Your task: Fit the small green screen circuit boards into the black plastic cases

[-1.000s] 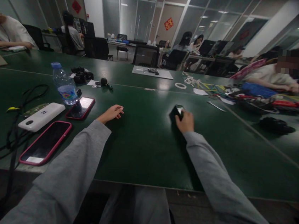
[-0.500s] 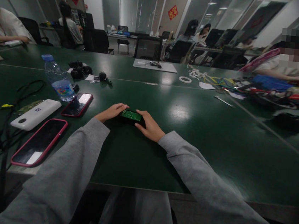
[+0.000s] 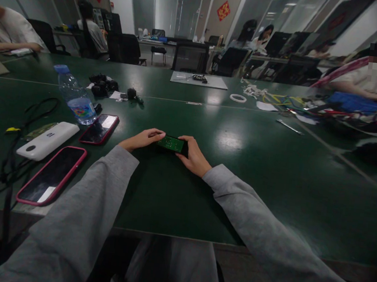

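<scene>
Between both hands, just above the green table (image 3: 183,194), is a small green circuit board (image 3: 171,143) with light markings and a dark edge around it. My left hand (image 3: 144,139) grips its left end, thumb along the upper edge. Wrapped round the right end is my right hand (image 3: 193,155), with the thumb at the lower edge. The board's underside and the fingertips behind it are hidden. Left of my left hand lie a phone in a red case (image 3: 100,129), a larger phone in a pink case (image 3: 52,175) and a white power bank (image 3: 47,140).
A water bottle (image 3: 76,98) stands behind the phones. Black cords (image 3: 9,171) trail at the left edge. Farther back are black parts (image 3: 103,86), a white board (image 3: 211,81), a tape roll (image 3: 238,98), a metal tool (image 3: 290,127) and tangled cables (image 3: 290,102). Other people sit around.
The view has shifted slightly. Both hands still hold the board, which now sits a little farther right, tilted, with its right end lower. The left thumb has moved onto its upper left corner.
</scene>
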Tool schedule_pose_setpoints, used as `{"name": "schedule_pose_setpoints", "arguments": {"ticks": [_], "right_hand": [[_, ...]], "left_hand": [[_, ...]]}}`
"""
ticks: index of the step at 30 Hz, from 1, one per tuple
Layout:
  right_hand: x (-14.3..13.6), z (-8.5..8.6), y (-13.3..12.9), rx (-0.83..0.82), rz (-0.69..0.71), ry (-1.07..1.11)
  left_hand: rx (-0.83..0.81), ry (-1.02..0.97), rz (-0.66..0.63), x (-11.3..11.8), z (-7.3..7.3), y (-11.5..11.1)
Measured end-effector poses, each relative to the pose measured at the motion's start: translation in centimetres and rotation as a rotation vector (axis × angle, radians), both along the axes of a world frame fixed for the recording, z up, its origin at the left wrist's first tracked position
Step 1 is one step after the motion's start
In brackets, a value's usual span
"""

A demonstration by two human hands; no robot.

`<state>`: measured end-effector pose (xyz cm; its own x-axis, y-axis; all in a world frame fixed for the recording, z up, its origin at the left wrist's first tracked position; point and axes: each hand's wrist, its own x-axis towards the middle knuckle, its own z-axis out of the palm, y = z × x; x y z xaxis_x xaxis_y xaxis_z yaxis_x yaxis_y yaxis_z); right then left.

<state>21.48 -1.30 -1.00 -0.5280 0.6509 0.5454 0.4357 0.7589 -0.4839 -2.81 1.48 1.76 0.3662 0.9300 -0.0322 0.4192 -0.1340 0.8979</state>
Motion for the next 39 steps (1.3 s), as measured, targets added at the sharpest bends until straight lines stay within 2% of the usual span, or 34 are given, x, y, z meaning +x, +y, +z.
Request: {"name": "schedule_pose_setpoints", "arguments": {"ticks": [4, 10, 13, 17, 23, 33, 39], "right_hand": [[0.0, -0.1, 0.3, -0.086, 0.032, 0.085], [0.5, -0.8, 1.7, -0.435, 0.022, 0.277], [0.7, -0.9, 2.2, -0.506, 0.047, 0.304], [0.6, -0.7, 2.0, -0.489, 0.052, 0.33], [0.6, -0.6, 1.6, -0.438, 0.055, 0.333], [0.4, -0.6, 1.2, -0.308, -0.016, 0.21], [0.5, -0.2, 0.9, -0.274, -0.006, 0.182]], "left_hand": [[0.008, -0.009, -0.027, -0.1, -0.1, 0.0], [0.001, 0.014, -0.043, -0.1, -0.1, 0.1], [-0.002, 0.038, -0.068, -0.3, 0.1, -0.1], [-0.048, 0.002, -0.128, -0.6, 0.1, -0.2], [-0.072, -0.077, -0.141, -0.7, 0.0, -0.2], [0.059, -0.075, -0.188, -0.9, -1.3, 0.4], [0.089, -0.077, -0.219, -1.0, -1.1, 0.3]]}}
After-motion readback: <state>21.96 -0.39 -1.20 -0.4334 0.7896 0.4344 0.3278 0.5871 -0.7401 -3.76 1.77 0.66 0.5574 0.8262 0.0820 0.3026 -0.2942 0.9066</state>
